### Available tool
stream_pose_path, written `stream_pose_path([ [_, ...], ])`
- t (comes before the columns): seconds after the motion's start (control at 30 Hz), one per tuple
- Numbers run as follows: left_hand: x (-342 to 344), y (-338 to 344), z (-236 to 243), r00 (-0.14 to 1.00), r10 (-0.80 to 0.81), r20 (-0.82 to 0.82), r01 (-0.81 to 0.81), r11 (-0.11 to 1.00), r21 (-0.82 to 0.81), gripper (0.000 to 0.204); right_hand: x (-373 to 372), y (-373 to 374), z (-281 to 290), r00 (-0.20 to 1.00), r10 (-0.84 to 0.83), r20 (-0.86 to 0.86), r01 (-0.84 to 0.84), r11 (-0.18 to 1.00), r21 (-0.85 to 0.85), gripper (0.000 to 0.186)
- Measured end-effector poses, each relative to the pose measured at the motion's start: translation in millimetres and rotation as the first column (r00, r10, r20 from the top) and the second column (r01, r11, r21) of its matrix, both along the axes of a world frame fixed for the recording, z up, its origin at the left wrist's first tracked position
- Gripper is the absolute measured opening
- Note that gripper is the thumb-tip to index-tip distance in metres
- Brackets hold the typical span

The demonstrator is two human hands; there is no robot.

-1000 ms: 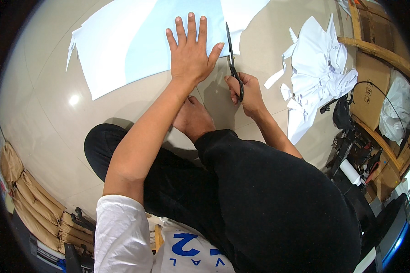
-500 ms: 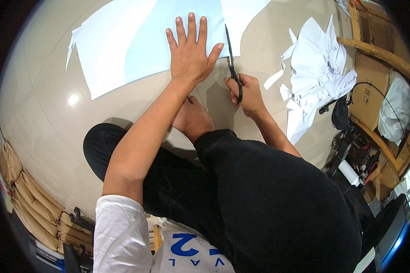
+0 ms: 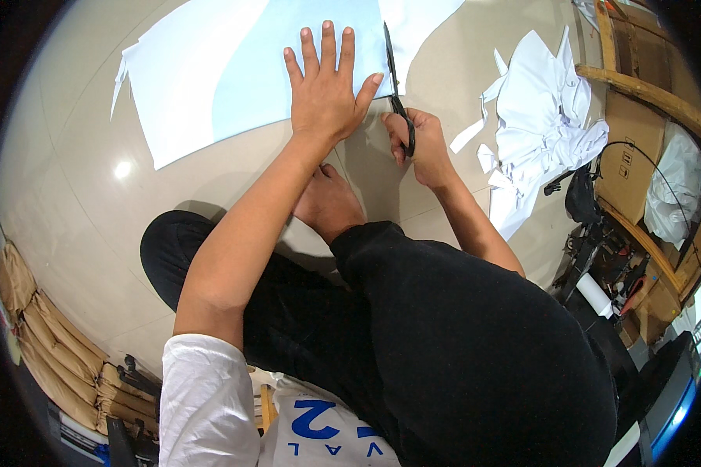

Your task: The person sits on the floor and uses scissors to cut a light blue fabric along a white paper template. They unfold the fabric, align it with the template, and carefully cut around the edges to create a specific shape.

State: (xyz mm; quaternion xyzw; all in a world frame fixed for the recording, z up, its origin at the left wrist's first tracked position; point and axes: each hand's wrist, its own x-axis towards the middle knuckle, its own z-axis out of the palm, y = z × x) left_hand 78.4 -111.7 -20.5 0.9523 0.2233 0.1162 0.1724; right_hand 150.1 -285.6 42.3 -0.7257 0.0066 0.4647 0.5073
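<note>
A sheet of fabric (image 3: 249,101), light blue in the middle with white on either side, lies spread on the tiled floor. My left hand (image 3: 325,93) presses flat on the blue part, fingers spread. In my right hand (image 3: 422,148) is a pair of black-handled scissors (image 3: 396,97), its handles gripped by thumb and fingers. The dark blades point away from me along the line where blue meets the white on the right, just beside my left thumb. Whether the lower blade is under the cloth I cannot tell.
Crumpled white fabric scraps (image 3: 533,124) lie on the floor to the right. Beyond them stands a wooden frame (image 3: 650,97) with a cardboard box (image 3: 631,156) and a white plastic bag (image 3: 675,191). My bare foot (image 3: 329,201) rests close below my left hand. Tan padded cushions (image 3: 58,338) are at lower left.
My right hand and the scissors have moved forward, away from me, along the fabric's colour edge. My left hand stays in the same place.
</note>
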Motion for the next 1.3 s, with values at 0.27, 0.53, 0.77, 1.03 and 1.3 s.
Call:
stream_pose_path([
  [0.27, 0.0, 0.2, 0.5, 1.0, -0.002, -0.002, 0.002, 1.0, 0.023, 0.081, 0.5, -2.8, -6.2, 1.0, -0.016, -0.01, 0.016, 1.0, 0.007, 0.028],
  [0.53, 0.3, -0.1, -1.3, 1.0, -0.005, 0.016, 0.005, 1.0, 0.021, 0.081, -0.3, -5.0, -7.2, 1.0, 0.006, 0.028, -0.006, 1.0, -0.017, 0.029],
  [0.77, 0.1, 0.1, 0.1, 1.0, -0.003, 0.003, 0.003, 1.0, 0.014, 0.081, 0.0, -0.6, -5.0, 0.999, -0.041, 0.002, 0.041, 0.999, 0.017, 0.032],
  [1.03, 1.0, -0.3, 0.6, 1.0, 0.001, 0.013, -0.001, 1.0, 0.012, 0.081, 15.1, 17.1, -1.8, 0.998, -0.056, 0.011, 0.056, 0.998, 0.021, 0.033],
  [1.3, -0.2, 0.2, -1.2, 1.0, 0.003, 0.014, -0.004, 1.0, 0.03, 0.081, 16.8, 19.6, -4.7, 0.999, -0.054, 0.0, 0.054, 0.999, 0.009, 0.029],
])
